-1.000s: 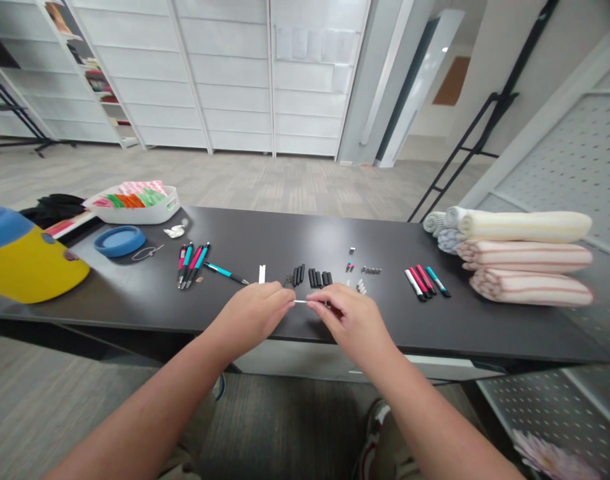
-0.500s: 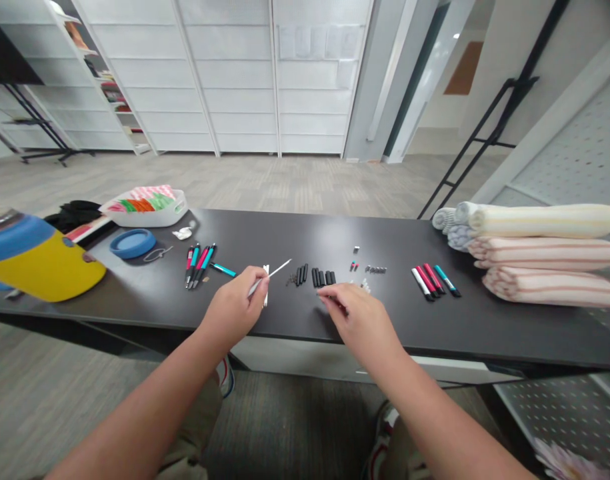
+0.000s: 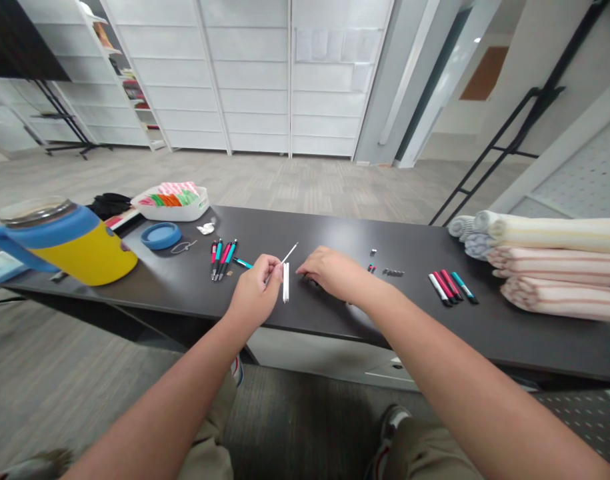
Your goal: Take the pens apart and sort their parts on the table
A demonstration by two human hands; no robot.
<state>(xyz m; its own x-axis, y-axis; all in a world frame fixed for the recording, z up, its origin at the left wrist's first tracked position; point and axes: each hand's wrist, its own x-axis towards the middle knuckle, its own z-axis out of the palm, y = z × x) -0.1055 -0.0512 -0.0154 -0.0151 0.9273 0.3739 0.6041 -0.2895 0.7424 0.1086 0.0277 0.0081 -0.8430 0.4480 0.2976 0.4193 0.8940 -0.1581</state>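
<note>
My left hand [image 3: 259,288] pinches a thin white pen refill [image 3: 290,253], its tip slanting up and to the right. Right beside those fingers, several more white refills [image 3: 285,285] lie in a bundle on the dark table [image 3: 305,230]. My right hand [image 3: 332,273] is low over the table to their right, fingertips drawn together and pointing down. It covers the spot where black pen grips and small springs lay; whatever is between its fingers is hidden. A teal pen barrel [image 3: 243,263] lies behind my left hand, near several red and teal pens [image 3: 223,260].
Small metal parts [image 3: 393,273] and tiny red and teal pieces [image 3: 371,269] lie right of my right hand. Farther right are pen barrels [image 3: 452,288] and rolled towels [image 3: 555,267]. On the left stand a yellow-blue mug [image 3: 85,250], a blue lid [image 3: 161,235] and a white basket [image 3: 185,212].
My right hand has moved left and forward over the grips and springs, closer to my left hand. My left hand still holds the refill. The camera view has turned slightly left.
</note>
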